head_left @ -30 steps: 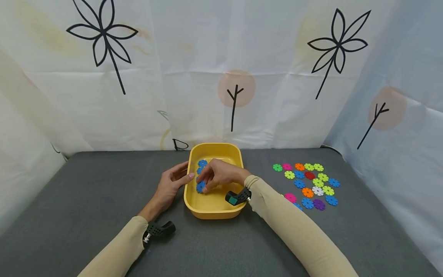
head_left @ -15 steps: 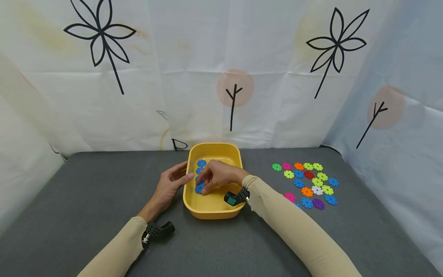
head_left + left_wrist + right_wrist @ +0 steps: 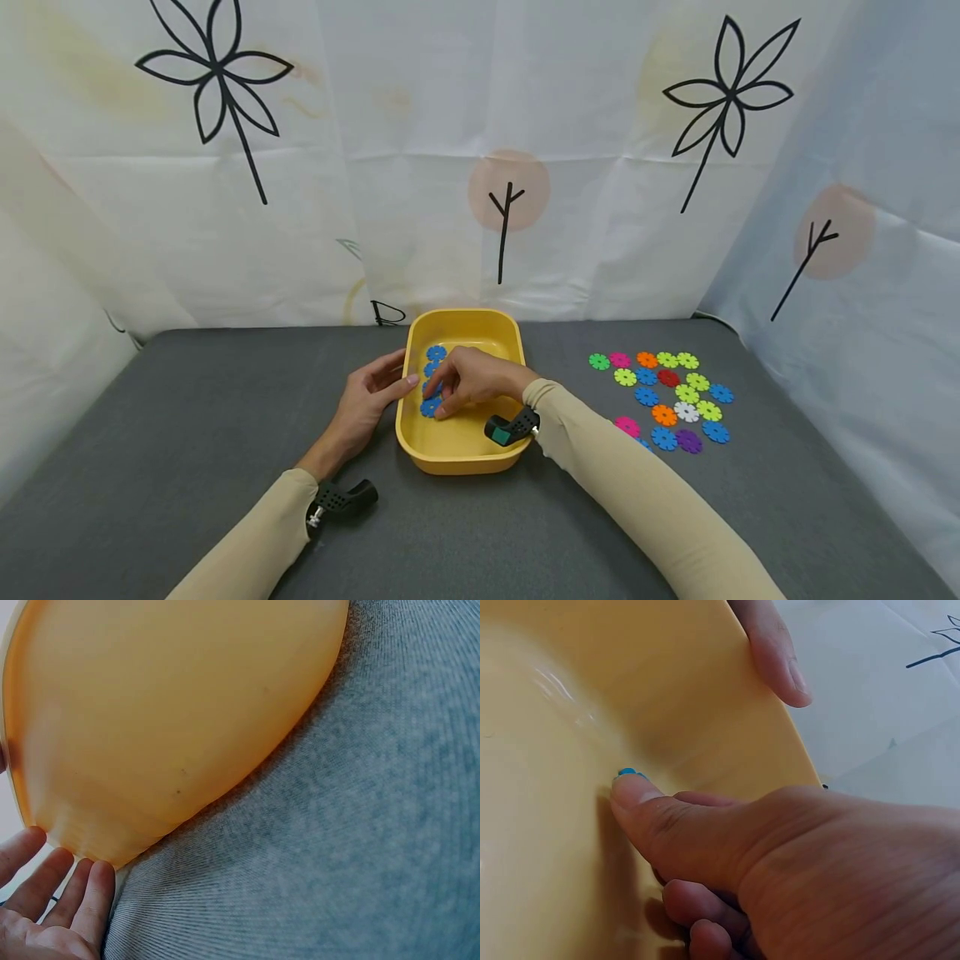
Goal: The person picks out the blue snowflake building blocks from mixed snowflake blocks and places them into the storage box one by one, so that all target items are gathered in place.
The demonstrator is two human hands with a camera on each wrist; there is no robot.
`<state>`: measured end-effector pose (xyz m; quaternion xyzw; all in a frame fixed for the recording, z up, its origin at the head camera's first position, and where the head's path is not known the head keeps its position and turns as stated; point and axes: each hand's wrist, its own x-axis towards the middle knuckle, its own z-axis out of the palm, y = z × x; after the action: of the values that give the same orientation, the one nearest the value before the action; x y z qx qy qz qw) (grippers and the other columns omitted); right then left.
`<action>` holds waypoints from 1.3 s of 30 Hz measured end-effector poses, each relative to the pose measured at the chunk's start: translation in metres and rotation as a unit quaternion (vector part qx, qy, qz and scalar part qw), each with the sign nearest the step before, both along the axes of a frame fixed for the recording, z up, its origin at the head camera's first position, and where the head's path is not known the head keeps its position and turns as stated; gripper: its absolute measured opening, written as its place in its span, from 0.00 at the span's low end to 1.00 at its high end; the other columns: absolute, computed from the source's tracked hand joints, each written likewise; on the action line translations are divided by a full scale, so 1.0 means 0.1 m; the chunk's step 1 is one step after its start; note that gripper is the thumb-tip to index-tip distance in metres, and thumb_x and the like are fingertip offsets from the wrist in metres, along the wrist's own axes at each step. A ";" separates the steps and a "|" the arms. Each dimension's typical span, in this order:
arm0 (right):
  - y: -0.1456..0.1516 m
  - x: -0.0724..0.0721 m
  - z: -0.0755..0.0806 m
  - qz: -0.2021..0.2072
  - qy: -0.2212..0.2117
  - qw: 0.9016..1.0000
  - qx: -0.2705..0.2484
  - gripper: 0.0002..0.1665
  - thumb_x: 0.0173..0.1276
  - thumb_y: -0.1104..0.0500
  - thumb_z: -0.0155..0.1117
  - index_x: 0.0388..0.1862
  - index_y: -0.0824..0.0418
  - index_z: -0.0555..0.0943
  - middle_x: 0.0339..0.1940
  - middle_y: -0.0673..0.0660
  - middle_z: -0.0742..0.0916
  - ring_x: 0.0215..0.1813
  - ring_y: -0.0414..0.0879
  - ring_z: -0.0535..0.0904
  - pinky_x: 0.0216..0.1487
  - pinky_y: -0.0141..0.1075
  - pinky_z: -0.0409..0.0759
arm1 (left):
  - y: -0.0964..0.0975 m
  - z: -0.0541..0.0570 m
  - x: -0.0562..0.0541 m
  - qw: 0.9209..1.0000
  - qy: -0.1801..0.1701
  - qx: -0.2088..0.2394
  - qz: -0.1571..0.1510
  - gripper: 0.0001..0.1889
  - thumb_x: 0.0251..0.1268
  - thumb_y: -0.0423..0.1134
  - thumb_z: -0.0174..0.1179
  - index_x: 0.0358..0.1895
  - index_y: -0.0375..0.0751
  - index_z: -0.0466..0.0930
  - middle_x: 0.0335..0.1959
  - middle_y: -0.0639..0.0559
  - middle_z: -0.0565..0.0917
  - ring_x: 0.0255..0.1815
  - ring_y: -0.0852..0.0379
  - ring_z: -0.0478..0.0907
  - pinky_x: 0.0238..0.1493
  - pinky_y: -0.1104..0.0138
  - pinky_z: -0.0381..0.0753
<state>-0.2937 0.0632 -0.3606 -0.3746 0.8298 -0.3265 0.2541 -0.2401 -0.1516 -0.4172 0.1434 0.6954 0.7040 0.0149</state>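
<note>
A yellow plastic tub [image 3: 465, 450] stands on the grey table. My left hand [image 3: 367, 404] grips its left side, thumb over the rim and fingers against the outer wall; in the left wrist view those fingertips [image 3: 97, 881] touch the wall. Inside the tub, my right hand [image 3: 476, 379] pinches a blue flower-shaped disc [image 3: 430, 408] between thumb and fingers, low at the left wall. Only a sliver of this disc [image 3: 630, 773] shows past the thumb in the right wrist view. More blue discs [image 3: 436, 353] lie in a column beyond it, partly hidden by the fingers.
Many loose flower discs, among them green, orange, red, white and a purple disc [image 3: 689, 441], lie spread on the table right of the tub. My right forearm hides part of that group. A white printed curtain [image 3: 420, 208] hangs behind the table.
The whole head view has slid slightly to the left. Both hands keep their places at the tub, and the pinched blue disc has shifted barely, if at all, against the left wall.
</note>
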 end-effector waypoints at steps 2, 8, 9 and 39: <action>0.00 0.00 0.00 0.001 0.002 1.000 -0.001 0.17 0.63 0.63 0.76 0.51 0.65 0.88 0.28 0.54 0.88 0.28 0.39 0.79 0.31 0.27 0.76 | 0.00 0.01 0.00 1.000 0.000 -0.001 0.000 0.30 0.74 0.34 0.60 0.76 0.32 0.63 0.73 0.34 0.68 0.73 0.39 0.67 0.58 0.73 0.78; 0.00 0.01 0.00 -0.003 -0.001 1.000 -0.006 0.18 0.63 0.63 0.77 0.51 0.65 0.88 0.28 0.54 0.88 0.29 0.39 0.79 0.31 0.28 0.76 | -0.01 0.01 0.01 1.000 0.002 -0.006 -0.003 0.30 0.75 0.34 0.59 0.76 0.31 0.63 0.73 0.34 0.68 0.73 0.39 0.66 0.58 0.73 0.77; 0.01 0.01 0.01 -0.005 -0.002 1.000 -0.007 0.18 0.63 0.63 0.77 0.51 0.65 0.88 0.28 0.55 0.88 0.29 0.39 0.79 0.31 0.28 0.76 | -0.01 0.00 0.01 1.000 0.002 -0.007 -0.003 0.30 0.75 0.34 0.59 0.76 0.31 0.63 0.74 0.34 0.68 0.73 0.39 0.66 0.58 0.73 0.77; 0.21 0.04 0.22 -0.102 0.021 0.984 -0.146 0.18 0.65 0.64 0.75 0.52 0.70 0.86 0.32 0.56 0.86 0.35 0.46 0.83 0.42 0.34 0.84 | 0.01 0.01 0.02 1.000 0.000 -0.009 0.013 0.30 0.74 0.34 0.61 0.75 0.31 0.65 0.72 0.34 0.70 0.72 0.39 0.68 0.57 0.72 0.78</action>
<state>-0.2895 0.0842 -0.3391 -0.3276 0.8120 -0.4607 0.1449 -0.2385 -0.1508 -0.4167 0.1340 0.7037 0.6977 0.0074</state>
